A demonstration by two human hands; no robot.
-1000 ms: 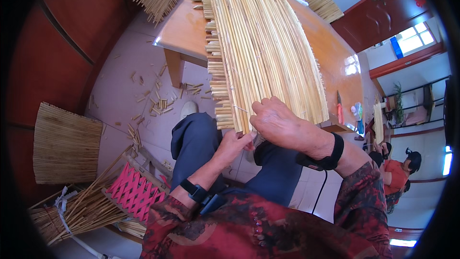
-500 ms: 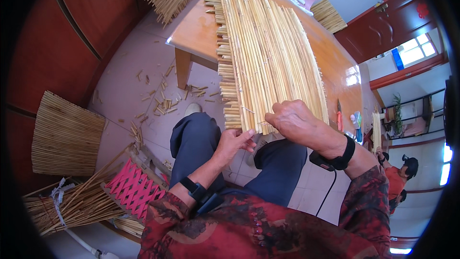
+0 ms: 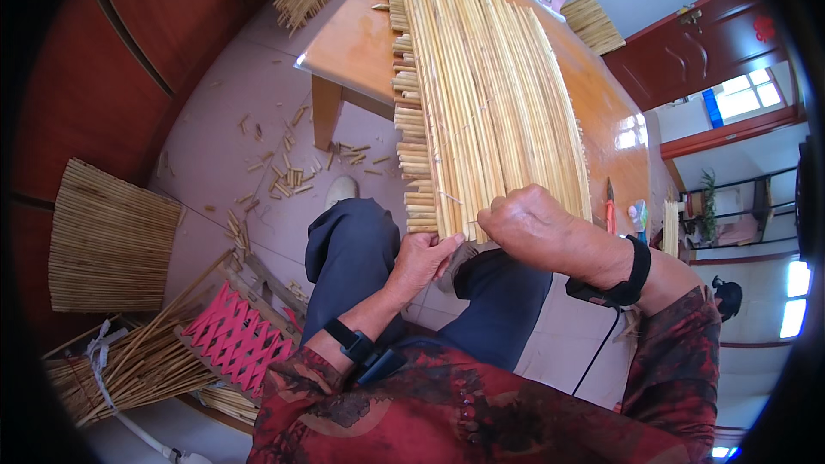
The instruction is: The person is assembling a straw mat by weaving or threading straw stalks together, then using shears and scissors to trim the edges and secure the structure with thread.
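Left hand (image 3: 423, 259): pinches the stick mat (image 3: 490, 112) by its near edge
Right hand (image 3: 526, 219): curled at that edge — cannot tell whether it grips anything

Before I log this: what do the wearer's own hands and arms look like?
Left hand and right hand bare. Black wrist straps on both; a thin black cable runs from the right one. Sleeves: dark red with blackish patterning.
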